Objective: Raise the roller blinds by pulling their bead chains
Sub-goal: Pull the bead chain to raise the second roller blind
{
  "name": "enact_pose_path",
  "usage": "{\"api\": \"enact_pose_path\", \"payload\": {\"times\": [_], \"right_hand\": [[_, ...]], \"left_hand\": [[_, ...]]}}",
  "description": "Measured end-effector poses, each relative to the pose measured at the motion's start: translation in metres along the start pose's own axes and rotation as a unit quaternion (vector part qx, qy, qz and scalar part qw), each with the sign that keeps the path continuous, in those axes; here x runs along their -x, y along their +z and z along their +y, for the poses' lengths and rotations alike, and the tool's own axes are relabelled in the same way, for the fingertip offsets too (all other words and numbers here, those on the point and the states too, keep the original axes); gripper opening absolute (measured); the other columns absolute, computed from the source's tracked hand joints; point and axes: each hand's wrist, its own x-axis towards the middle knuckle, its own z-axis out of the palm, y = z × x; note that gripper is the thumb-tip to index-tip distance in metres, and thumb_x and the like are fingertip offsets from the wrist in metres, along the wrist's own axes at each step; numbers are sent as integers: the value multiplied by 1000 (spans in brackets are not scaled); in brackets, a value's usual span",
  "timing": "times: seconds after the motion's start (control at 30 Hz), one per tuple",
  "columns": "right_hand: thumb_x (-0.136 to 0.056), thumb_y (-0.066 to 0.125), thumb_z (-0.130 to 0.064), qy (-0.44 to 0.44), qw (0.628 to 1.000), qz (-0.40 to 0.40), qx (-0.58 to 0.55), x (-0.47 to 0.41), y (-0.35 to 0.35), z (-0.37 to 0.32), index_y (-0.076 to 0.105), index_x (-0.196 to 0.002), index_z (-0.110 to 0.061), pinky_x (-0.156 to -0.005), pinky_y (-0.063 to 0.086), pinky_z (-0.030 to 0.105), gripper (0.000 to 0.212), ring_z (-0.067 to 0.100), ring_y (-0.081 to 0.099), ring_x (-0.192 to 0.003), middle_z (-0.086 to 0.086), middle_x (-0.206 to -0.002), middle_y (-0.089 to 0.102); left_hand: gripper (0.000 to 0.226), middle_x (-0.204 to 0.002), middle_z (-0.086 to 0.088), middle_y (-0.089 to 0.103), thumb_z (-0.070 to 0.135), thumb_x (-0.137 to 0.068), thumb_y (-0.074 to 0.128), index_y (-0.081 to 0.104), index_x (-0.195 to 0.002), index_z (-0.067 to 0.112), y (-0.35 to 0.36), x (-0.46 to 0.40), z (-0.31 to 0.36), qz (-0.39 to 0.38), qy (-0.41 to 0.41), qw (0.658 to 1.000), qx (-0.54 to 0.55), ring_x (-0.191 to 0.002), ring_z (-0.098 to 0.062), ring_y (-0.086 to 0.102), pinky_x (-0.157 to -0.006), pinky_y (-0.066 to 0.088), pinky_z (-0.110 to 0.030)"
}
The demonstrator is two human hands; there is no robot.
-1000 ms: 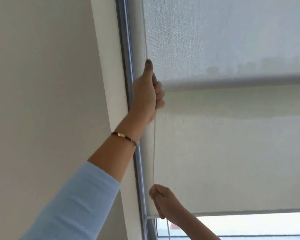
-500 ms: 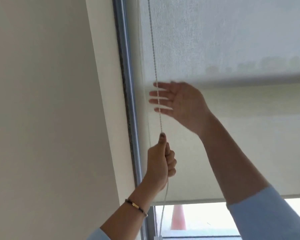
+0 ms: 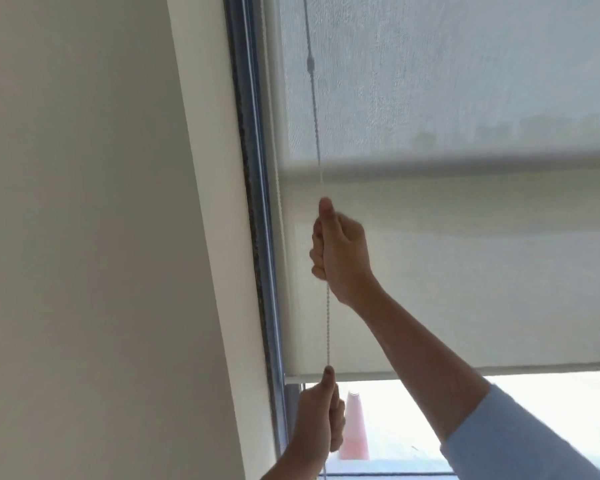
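A pale roller blind (image 3: pixel 465 289) covers most of the window, its bottom bar (image 3: pixel 499 370) low in the frame. A white bead chain (image 3: pixel 314 109) hangs down in front of its left side. My right hand (image 3: pixel 343 251) is closed on the chain at mid height, thumb pointing up. Lower down, my left hand (image 3: pixel 321 414) grips the same chain just below the bottom bar. The chain runs taut between the two hands. A second chain strand (image 3: pixel 276 161) hangs along the frame.
A grey metal window frame (image 3: pixel 257 202) stands left of the blind, with a cream wall (image 3: pixel 84 237) beyond it. Behind the blind a higher sheer blind (image 3: pixel 465 81) ends in a dark bar. A pink cone-shaped object (image 3: pixel 354 427) shows through the bare glass below.
My left hand has pulled the chain down from beside the upper bar to below the blind's bottom bar. My right hand rose, opened, then closed on the chain. The blind's bottom edge has risen.
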Motion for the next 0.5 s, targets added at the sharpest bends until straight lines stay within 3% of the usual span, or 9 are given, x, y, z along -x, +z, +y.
{"api": "enact_pose_path", "payload": {"times": [0.1,0.2,0.27,0.4,0.5], "right_hand": [[-106,43,-39,3,999,5,41,26,-16,33,42,-54,-27,-33,26,13,53,5,30,-31,-5,-46,33],[-106,41,-36,-5,994,35,108,48,-27,63,46,-52,-28,-35,28,15,55,3,34,-31,-10,-41,36],[-106,40,-35,5,987,50,154,61,-32,82,53,-56,-26,-38,30,18,52,3,36,-33,-11,-39,39],[-105,41,-40,80,986,44,136,87,-36,117,44,-52,-26,-39,25,21,55,8,31,-35,-8,-42,34],[-103,43,-44,109,982,48,146,103,-35,137,39,-57,-22,-40,24,22,52,11,28,-36,-4,-44,30]], "left_hand": [[61,-44,4,43,51,-97,40,53,-45,21,-13,-7,-7,10,-9,997,-70,-39,-8,36,-44,27,-21],[57,-75,-3,67,49,-100,30,70,-84,12,-25,-22,33,30,26,993,-113,-69,-15,57,-65,41,-29],[59,-82,-6,73,54,-96,31,70,-95,10,-28,-31,83,27,86,991,-100,-78,-22,64,-74,46,-36],[69,-83,-11,71,61,-96,32,68,-104,3,-13,-41,194,-63,208,976,-29,-72,-24,65,-69,51,-34],[52,-71,-4,63,52,-102,36,66,-93,10,7,-42,255,-92,244,965,26,-59,-19,57,-56,49,-30]]}}
